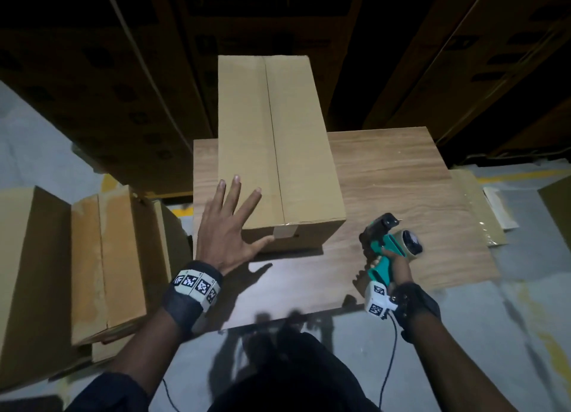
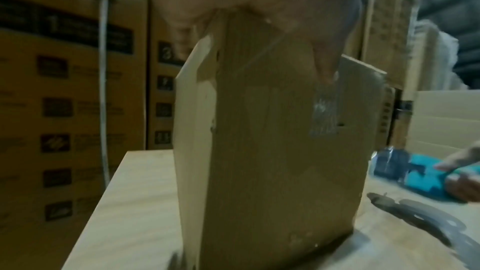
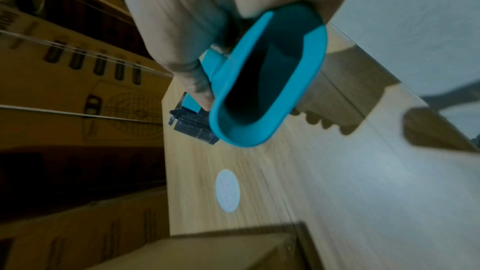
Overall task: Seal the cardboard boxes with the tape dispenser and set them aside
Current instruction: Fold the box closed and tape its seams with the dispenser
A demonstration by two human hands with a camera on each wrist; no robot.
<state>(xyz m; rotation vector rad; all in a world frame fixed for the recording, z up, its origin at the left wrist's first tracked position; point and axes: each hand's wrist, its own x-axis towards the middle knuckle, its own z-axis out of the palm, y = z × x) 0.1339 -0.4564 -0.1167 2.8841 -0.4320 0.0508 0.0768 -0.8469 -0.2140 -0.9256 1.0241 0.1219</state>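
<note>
A long closed cardboard box (image 1: pixel 278 152) lies on the wooden table (image 1: pixel 401 179), its top seam running away from me and a strip of clear tape (image 1: pixel 285 230) over the near edge. My left hand (image 1: pixel 230 223) is spread flat on the box's near left corner, thumb against the near face. The same box (image 2: pixel 272 151) fills the left wrist view, tape (image 2: pixel 324 116) shining on it. My right hand (image 1: pixel 394 264) grips the teal handle of the tape dispenser (image 1: pixel 392 241), held above the table right of the box. The right wrist view looks into that handle (image 3: pixel 262 89).
Several cardboard boxes (image 1: pixel 102 266) stand on the floor to my left. Large printed cartons (image 1: pixel 108 81) are stacked behind the table. Flat sheets (image 1: pixel 482 207) lie on the floor to the right. A round white sticker (image 3: pixel 227 190) sits on the tabletop.
</note>
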